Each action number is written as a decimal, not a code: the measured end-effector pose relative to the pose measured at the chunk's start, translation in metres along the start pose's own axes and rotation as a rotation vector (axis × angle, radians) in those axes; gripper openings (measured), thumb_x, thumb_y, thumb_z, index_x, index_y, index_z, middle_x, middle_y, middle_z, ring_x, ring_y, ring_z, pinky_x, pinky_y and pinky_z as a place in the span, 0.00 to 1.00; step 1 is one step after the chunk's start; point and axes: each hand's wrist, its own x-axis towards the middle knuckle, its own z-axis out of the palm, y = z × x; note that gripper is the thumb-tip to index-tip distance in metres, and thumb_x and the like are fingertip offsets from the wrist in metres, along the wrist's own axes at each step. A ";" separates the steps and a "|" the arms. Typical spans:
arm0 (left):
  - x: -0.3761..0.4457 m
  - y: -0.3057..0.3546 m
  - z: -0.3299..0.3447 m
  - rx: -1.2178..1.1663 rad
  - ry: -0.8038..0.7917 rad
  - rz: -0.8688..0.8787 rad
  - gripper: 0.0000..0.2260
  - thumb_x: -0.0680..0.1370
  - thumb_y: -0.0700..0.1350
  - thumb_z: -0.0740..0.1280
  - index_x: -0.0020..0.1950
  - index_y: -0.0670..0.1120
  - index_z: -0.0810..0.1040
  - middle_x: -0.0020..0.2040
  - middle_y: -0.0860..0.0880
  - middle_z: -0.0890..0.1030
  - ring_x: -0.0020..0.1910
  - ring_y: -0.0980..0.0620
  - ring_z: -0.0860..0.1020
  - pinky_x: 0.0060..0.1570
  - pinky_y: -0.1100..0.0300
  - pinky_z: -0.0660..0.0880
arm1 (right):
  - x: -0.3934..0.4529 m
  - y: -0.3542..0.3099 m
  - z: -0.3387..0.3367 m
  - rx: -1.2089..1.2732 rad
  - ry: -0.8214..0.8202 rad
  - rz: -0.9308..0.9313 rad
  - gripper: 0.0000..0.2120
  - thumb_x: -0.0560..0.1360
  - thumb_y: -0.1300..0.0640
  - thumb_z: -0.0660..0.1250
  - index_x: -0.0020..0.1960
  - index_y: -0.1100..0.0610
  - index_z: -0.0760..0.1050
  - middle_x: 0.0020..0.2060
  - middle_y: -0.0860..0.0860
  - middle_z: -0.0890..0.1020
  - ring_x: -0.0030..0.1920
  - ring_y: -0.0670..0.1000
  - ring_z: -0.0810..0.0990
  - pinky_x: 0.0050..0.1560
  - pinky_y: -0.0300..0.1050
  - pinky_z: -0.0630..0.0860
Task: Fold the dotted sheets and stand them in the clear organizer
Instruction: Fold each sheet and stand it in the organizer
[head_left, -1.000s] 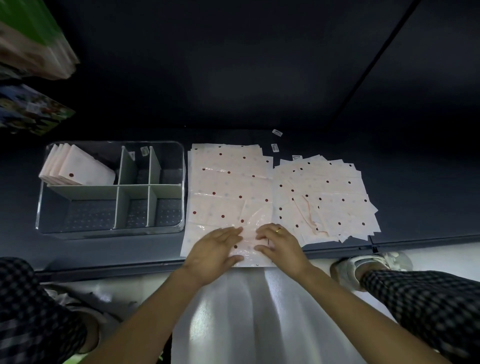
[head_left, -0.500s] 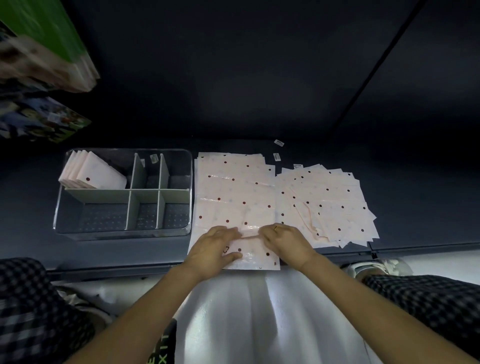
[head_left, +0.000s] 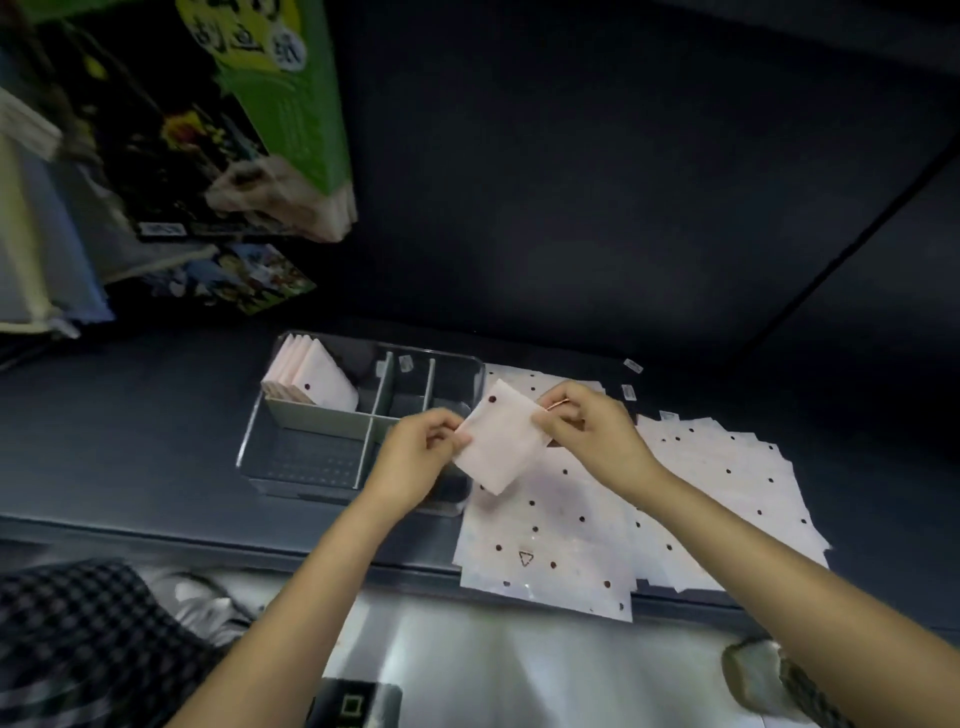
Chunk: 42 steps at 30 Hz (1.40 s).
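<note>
While the left hand (head_left: 421, 457) pinches the near-left edge of a folded dotted sheet (head_left: 501, 439) and the right hand (head_left: 587, 431) pinches its far-right corner, the sheet hangs in the air between them, just above the right end of the clear organizer (head_left: 358, 415). A row of folded sheets (head_left: 311, 379) already stands in the far-left compartment. To do this well, I would press the crease flat, turn the sheet upright and slide it in beside that row, fold edge down. Flat dotted sheets (head_left: 582, 519) wait on the tabletop (head_left: 130, 441), right of the organizer.
</note>
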 end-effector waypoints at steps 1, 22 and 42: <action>0.001 -0.001 -0.011 0.021 0.025 0.010 0.06 0.76 0.39 0.68 0.41 0.48 0.78 0.39 0.44 0.82 0.38 0.50 0.77 0.43 0.54 0.74 | 0.007 -0.009 0.009 -0.049 -0.022 -0.013 0.02 0.75 0.56 0.68 0.45 0.54 0.76 0.37 0.49 0.84 0.41 0.46 0.83 0.47 0.49 0.81; 0.021 -0.074 -0.116 0.613 0.467 -0.106 0.18 0.80 0.49 0.60 0.70 0.48 0.70 0.68 0.51 0.69 0.64 0.47 0.63 0.62 0.51 0.66 | 0.154 -0.081 0.198 -0.417 -0.099 0.084 0.09 0.74 0.56 0.62 0.37 0.55 0.65 0.40 0.56 0.77 0.44 0.58 0.77 0.37 0.44 0.67; 0.015 -0.083 -0.116 0.636 0.488 -0.188 0.20 0.80 0.49 0.62 0.72 0.50 0.68 0.68 0.45 0.64 0.64 0.44 0.61 0.62 0.47 0.67 | 0.136 -0.067 0.203 0.125 -0.275 0.108 0.15 0.81 0.50 0.57 0.52 0.59 0.77 0.52 0.58 0.81 0.53 0.57 0.80 0.57 0.52 0.78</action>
